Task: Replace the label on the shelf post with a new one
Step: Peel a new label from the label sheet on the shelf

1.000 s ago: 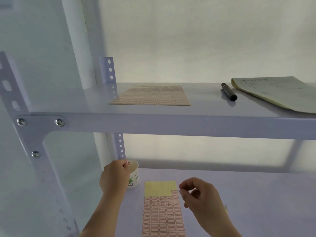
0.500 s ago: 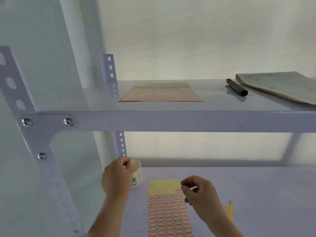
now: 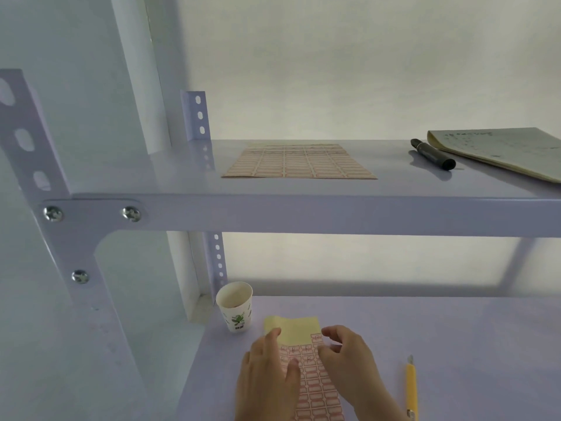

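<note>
A label sheet (image 3: 299, 331) lies on the lower shelf, with bare yellow backing at its far end and rows of red-bordered labels nearer me. My left hand (image 3: 267, 372) lies flat on the sheet's left side with fingers spread, pressing it down. My right hand (image 3: 349, 360) is curled at the sheet's right edge, thumb and fingertips pinched on it by the topmost labels. The back shelf post (image 3: 218, 259) rises behind the cup, and the front post (image 3: 77, 268) stands at the left. No label shows on either post.
A paper cup (image 3: 235, 308) stands left of the sheet by the back post. A yellow utility knife (image 3: 411, 387) lies to the right. The upper shelf (image 3: 303, 214) holds a second label sheet (image 3: 299, 162), a black marker (image 3: 432, 154) and a notepad (image 3: 501, 150).
My left hand has dropped from the cup's rim by the back post onto the sheet. My right hand has moved left and down to the sheet's right edge.
</note>
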`<state>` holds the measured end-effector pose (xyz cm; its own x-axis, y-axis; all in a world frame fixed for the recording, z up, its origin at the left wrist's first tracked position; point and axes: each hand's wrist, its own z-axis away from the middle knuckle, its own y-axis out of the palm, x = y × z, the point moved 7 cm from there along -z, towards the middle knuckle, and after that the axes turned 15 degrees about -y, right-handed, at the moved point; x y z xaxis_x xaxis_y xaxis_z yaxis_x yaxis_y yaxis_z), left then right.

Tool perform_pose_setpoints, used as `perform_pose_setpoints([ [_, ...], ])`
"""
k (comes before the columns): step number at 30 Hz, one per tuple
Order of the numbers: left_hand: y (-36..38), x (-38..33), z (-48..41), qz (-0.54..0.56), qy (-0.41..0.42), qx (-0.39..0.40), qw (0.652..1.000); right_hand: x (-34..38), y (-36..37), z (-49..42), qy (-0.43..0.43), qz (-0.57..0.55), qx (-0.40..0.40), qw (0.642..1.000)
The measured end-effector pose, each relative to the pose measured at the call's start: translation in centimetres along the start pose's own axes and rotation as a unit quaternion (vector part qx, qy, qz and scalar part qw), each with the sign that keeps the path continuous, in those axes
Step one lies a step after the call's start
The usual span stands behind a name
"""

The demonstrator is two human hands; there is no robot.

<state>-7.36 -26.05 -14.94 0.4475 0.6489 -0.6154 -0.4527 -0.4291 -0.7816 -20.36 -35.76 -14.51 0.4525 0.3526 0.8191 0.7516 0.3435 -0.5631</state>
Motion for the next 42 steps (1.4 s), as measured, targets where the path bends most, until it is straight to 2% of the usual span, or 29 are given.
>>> perform_pose_setpoints([
  [4,0.2,0.6,0.1,0.141,-0.078,0.050,0.986,-0.1,0.3,0.2,0.033,-0.052,-0.014,0.998],
  [8,1.0,1.4,-0.3,0.354,-0.152,0.137,0.913,-0.4,0.8,0.4,0.052,-0.108,-0.004,0.993],
  [11,0.6,1.2,-0.7,0.443,-0.135,0.171,0.870,-0.7,0.5,0.3,0.045,-0.129,-0.024,0.990],
  [16,0.3,0.3,-1.0,0.473,-0.091,0.229,0.846,-0.4,-1.3,0.2,0.046,-0.253,-0.091,0.962],
  [19,-0.4,0.2,-1.1,0.458,-0.094,0.211,0.858,0.6,-2.7,0.5,0.022,-0.279,-0.120,0.952],
  [22,-2.5,-0.5,-1.0,0.386,-0.077,0.120,0.911,2.3,-4.0,0.8,-0.021,-0.272,-0.131,0.953],
  [25,-6.0,-2.4,-1.0,0.250,0.017,-0.012,0.968,4.0,-5.1,1.1,-0.052,-0.261,-0.132,0.955],
  [27,-8.1,-4.3,-0.9,0.163,0.084,-0.058,0.981,4.9,-5.6,1.2,-0.073,-0.251,-0.127,0.957],
  [29,-9.8,-6.2,-0.8,0.093,0.124,-0.071,0.985,5.7,-6.0,1.2,-0.098,-0.234,-0.119,0.960],
  [31,-10.7,-7.7,-0.7,0.060,0.138,-0.033,0.988,6.4,-6.3,1.2,-0.126,-0.209,-0.110,0.964],
  [34,-10.8,-8.9,-0.5,0.096,0.109,0.074,0.987,7.4,-6.6,1.3,-0.171,-0.152,-0.099,0.968],
  [37,-10.4,-9.0,-0.6,0.136,0.076,0.142,0.977,8.4,-7.1,1.6,-0.210,-0.114,-0.090,0.967],
  [42,-9.8,-8.3,-0.3,0.197,0.049,0.201,0.958,9.6,-7.9,2.1,-0.263,-0.082,-0.091,0.957],
])
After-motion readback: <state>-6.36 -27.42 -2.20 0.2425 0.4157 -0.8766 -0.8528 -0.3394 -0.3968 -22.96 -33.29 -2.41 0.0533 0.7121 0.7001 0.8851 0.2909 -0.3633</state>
